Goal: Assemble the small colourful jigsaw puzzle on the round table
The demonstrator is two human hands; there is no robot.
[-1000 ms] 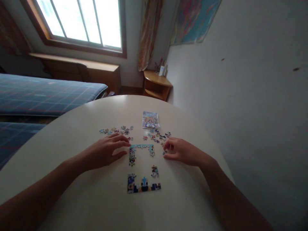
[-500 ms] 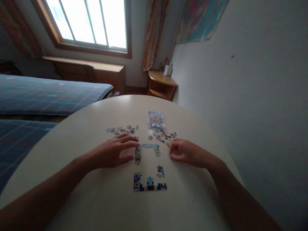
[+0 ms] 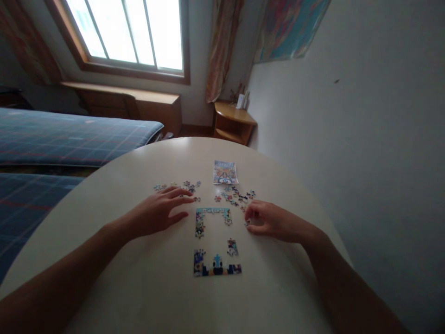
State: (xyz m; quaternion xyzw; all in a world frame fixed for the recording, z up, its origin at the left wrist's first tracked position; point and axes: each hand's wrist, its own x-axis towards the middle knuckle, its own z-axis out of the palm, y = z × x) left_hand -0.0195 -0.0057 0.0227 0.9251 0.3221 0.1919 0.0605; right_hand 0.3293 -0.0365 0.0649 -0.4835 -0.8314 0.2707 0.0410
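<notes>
My left hand is open, palm down with fingers spread, over the near edge of the left group of loose puzzle pieces. My right hand is pinched around a small puzzle piece, mostly hidden by the fingers, right of the frame. Between the hands lies the upper part of a puzzle border, shaped like an upside-down U. Nearer to me is its lower part, with a blue figure in the middle. A short joined section lies above its right end.
More loose pieces are scattered beyond the border, close to my right hand. A printed picture sheet lies behind them on the round white table. A bed stands left, a wall right.
My left hand has moved away from the border's upper left corner, left and slightly farther out, to the loose pieces. My right hand has barely moved and keeps its pinch.
</notes>
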